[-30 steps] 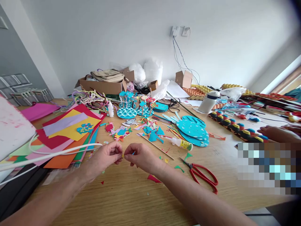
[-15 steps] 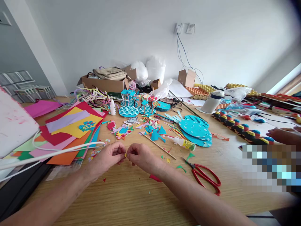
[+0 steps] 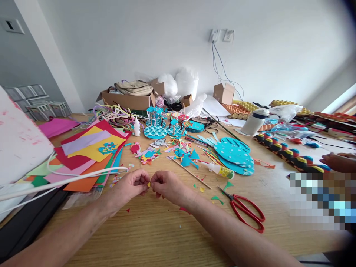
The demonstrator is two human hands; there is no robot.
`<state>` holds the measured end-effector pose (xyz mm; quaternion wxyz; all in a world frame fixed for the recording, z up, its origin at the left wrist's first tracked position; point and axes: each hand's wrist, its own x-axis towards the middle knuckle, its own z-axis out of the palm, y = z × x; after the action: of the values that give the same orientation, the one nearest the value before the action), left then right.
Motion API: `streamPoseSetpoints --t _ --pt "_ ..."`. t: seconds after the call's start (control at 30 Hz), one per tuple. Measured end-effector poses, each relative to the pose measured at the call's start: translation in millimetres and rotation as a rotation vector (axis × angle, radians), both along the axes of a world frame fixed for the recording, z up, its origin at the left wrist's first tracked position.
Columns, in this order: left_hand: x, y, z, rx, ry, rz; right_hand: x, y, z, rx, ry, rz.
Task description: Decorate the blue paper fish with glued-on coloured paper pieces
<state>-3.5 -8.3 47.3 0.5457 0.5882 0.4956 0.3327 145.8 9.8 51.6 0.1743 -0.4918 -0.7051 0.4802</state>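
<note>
My left hand and my right hand meet above the front of the wooden table, fingertips nearly touching. Both are closed in a pinch around a tiny yellow paper piece that shows between them. Beyond the hands lie colourful paper fish cutouts and blue paper scraps. A thin wooden stick rests on the table past my right hand. Farther right are red-handled scissors, blades slightly apart, and a yellow-labelled glue bottle on its side.
Stacked coloured paper and a white cable lie at left. Blue paper ovals sit right of centre, with a white cup behind them. A small white bottle stands near paper sea models. Another person's hand is at far right.
My view has shifted slightly, so the table's things appear a little farther right. Both hands keep the same pinch, and a bit more of the yellow piece shows.
</note>
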Motion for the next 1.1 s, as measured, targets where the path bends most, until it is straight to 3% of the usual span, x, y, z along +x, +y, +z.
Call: streamPoseSetpoints --t 0.47,0.63,0.87,1.1 --pt "-11.9 -2.8 -8.9 0.009 0.02 0.024 -0.7 -0.8 1.2 -0.112 0.145 -0.022" --pt "-15.5 -0.1 -13.0 0.024 0.143 0.016 5.2 3.9 0.8 -0.111 0.149 0.015" --pt "-9.4 -0.4 -7.2 0.112 0.233 -0.066 1.4 0.0 1.9 -0.164 0.198 -0.007" --pt "-5.5 -3.5 -3.9 0.132 0.257 0.002 -3.5 -2.9 -3.3 -0.134 0.194 -0.033"
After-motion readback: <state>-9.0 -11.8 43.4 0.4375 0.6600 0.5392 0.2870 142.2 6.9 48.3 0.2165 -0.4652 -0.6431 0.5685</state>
